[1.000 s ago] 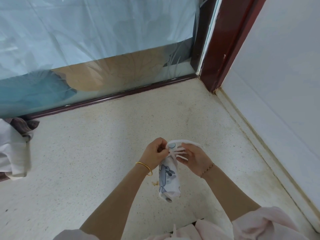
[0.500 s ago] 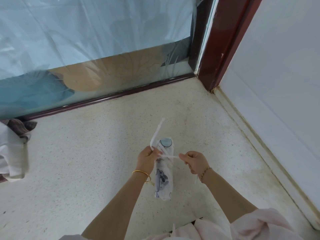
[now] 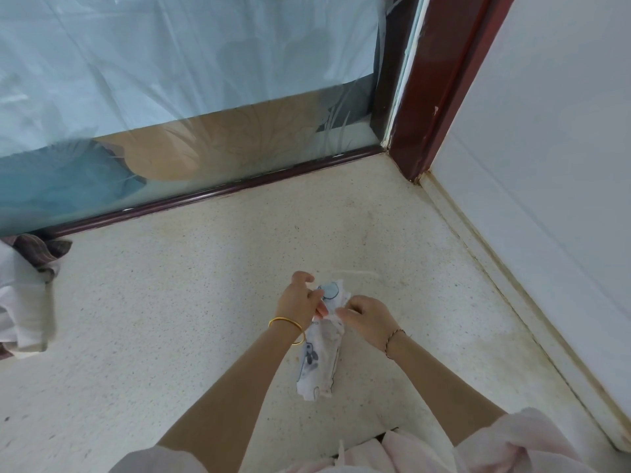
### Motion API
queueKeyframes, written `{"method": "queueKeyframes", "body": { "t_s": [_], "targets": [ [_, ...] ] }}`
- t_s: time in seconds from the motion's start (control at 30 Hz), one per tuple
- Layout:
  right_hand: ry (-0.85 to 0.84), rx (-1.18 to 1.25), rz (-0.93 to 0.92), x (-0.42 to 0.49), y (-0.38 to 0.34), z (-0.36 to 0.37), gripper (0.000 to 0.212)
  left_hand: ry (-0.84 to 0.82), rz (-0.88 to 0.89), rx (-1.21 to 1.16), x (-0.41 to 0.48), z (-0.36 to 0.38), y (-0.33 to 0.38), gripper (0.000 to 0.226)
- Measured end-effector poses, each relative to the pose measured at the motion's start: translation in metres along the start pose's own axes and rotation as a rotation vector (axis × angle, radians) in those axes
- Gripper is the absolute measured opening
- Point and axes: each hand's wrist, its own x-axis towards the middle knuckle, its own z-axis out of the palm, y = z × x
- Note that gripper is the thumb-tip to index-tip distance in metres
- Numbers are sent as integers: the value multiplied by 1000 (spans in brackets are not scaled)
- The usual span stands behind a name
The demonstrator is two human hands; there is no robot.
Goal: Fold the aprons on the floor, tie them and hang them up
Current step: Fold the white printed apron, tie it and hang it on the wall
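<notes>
A: Hands, left to right?

B: Left hand (image 3: pixel 300 298) was curled, pinching the rolled apron (image 3: pixel 319 363) near its top end. Right hand (image 3: pixel 367 317) was curled too, pinching the thin white strap (image 3: pixel 355 272) at the same spot. The apron hung between both hands over the floor (image 3: pixel 170 336). I could not tell whether its lower end touched down.

A: Risk?

B: Judgement only: the knot did not look snug yet. If either pinch slackened, the strap could slide and the roll would spring open. A loose loop of strap arched past the top end. It could catch in the knot and leave it lumpy.

A: Surface and room?

B: At far left a heap of cloth (image 3: pixel 24 302) lay on the floor beside the filmed glass door (image 3: pixel 170 80). The floor was pale speckled stone, stained toward the right. A dark red door frame (image 3: pixel 440 80) stood in the corner, then a plain white wall (image 3: pixel 546 165).
</notes>
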Motion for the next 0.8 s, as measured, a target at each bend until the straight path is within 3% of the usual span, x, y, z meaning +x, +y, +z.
{"method": "queueKeyframes", "body": {
  "t_s": [0.13,0.3,0.4,0.53,0.7,0.8],
  "targets": [
    [-21,165,-70,-1,-16,-5,26,-72,1,271,1,4,3,2],
    [-42,195,-103,1,-27,-12,20,-327,57,335,-5,3,10,18],
    [-73,279,-74,2,-31,-11,24,-329,8,201,-6,2,8,20],
    [-47,507,150,5,-29,-16,41,-273,-63,42,-4,0,4,31],
    [11,65,41,4,-8,-11,7,-252,-139,-61,-4,-4,-2,29],
    [23,54,90,2,-3,-16,8,-209,-161,-170,-3,-7,-4,14]
  ]
}}
